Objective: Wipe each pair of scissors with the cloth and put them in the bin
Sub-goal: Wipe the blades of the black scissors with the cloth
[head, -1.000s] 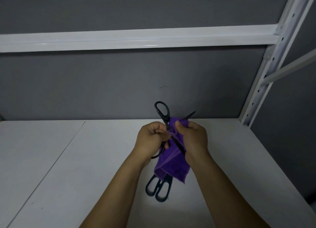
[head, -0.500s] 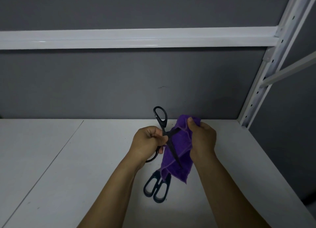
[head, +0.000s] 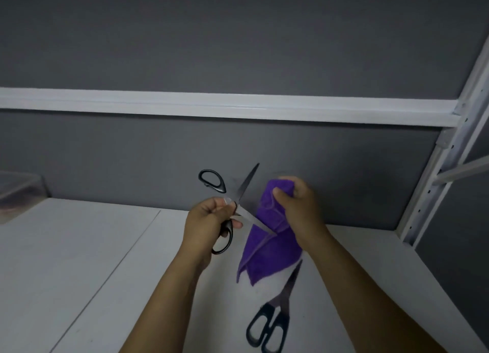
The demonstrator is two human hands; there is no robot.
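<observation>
Scissors [head: 247, 184] gripped at the handle by left hand [head: 209, 220], blades splayed. Cloth [head: 267, 249] pinched in right hand [head: 299, 209], lower blade tip touching it. Risk: cloth snagged or right hand nicked if blades are closed mid-wipe. Second pair [head: 277, 307] lies beneath right forearm; bin [head: 18, 191] far left of left hand.

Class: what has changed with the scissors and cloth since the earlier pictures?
The right hand drew the purple cloth rightward off the held scissors, baring their upper blade. The left hand keeps its grip on one handle; the second scissors still lie on the table.
</observation>
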